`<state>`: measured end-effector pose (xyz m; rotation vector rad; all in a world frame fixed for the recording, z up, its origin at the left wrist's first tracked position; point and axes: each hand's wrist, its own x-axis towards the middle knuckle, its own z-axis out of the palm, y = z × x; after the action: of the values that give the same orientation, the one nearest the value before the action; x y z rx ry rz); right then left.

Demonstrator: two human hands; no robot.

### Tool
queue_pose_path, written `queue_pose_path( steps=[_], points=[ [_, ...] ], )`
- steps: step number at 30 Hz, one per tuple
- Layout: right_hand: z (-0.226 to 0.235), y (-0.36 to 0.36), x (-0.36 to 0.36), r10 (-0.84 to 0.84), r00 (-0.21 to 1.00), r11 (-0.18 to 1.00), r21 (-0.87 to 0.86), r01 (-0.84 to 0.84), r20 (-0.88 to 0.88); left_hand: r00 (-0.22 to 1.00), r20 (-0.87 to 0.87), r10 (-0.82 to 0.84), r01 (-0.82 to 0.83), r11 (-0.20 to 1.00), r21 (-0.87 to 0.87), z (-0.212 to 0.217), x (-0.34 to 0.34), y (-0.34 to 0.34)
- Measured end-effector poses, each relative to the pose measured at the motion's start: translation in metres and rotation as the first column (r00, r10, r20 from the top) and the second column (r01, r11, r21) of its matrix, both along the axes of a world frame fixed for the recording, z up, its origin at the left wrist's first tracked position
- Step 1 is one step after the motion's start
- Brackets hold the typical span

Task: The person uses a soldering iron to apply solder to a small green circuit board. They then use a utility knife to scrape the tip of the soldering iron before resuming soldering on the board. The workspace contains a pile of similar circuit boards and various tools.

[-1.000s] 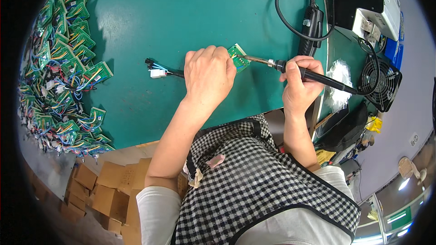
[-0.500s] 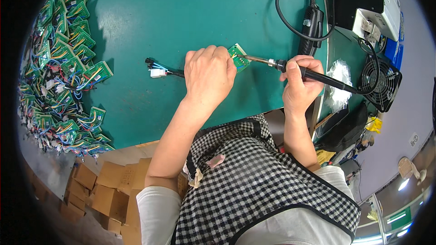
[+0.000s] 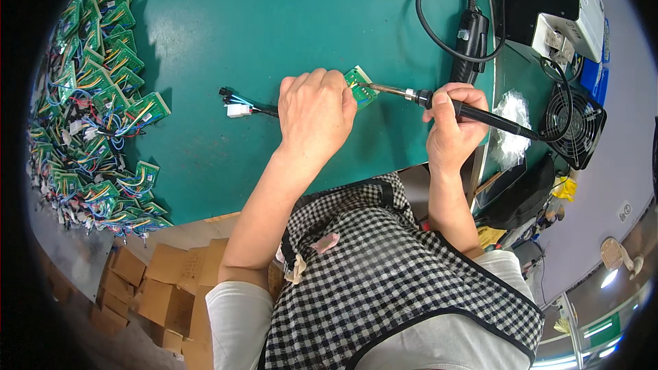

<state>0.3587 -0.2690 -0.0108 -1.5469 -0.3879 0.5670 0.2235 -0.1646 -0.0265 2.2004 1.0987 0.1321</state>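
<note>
My left hand is closed over a small green circuit board, whose right part sticks out past my fingers. From the left side of that hand a bundle of thin wires comes out, ending in a white connector plug and black ones. How the fingers grip the board and wires is hidden under the hand. My right hand holds a soldering iron with a black handle. Its metal tip reaches left onto the board's face and appears to touch it.
Wired circuit boards lie heaped along the left of the green tabletop. At the right are a black iron holder with a looped cable, a black-and-white box, a fan and clear plastic. Cardboard boxes stand below left.
</note>
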Motion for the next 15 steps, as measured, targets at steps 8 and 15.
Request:
queue_pose_path(
  steps=[8,15],
  points=[
    [0.0048,-0.001,-0.0001,-0.017,1.0,1.0,-0.026,0.017,-0.004,1.0,-0.01,0.0,0.0,1.0,-0.003,0.0017,0.0012,-0.001],
    [0.0081,-0.0037,0.0036,-0.042,0.999,0.999,0.02,0.042,-0.025,1.0,-0.004,0.003,-0.003,1.0,0.0,0.0013,0.001,-0.0012]
  ],
)
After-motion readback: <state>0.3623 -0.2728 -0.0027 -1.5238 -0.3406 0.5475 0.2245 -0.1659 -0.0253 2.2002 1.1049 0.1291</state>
